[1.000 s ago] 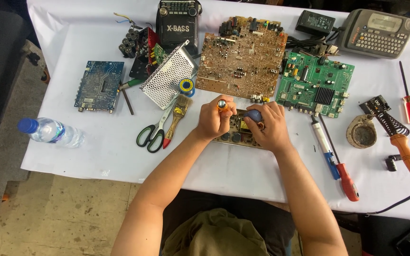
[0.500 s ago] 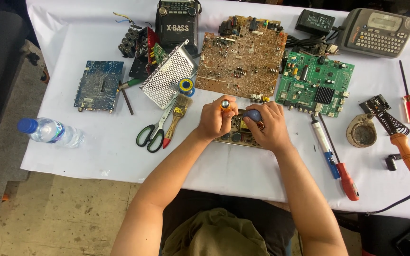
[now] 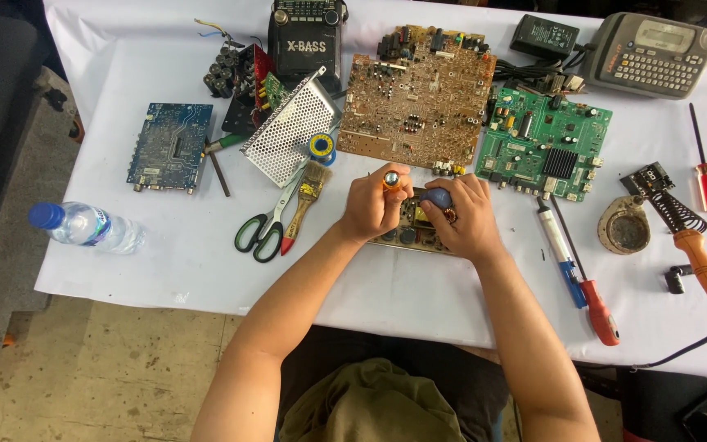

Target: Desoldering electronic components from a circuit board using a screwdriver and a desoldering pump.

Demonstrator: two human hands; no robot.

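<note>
Both hands [image 3: 419, 209] grip tools over a small circuit board [image 3: 412, 232].

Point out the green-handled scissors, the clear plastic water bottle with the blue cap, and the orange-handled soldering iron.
Green-handled scissors [image 3: 265, 232]: head view, on the crossing just above the handle loops.
Clear plastic water bottle with blue cap [image 3: 92, 228]: head view, mid-body.
Orange-handled soldering iron [image 3: 702, 260]: head view, on the orange grip.
</note>
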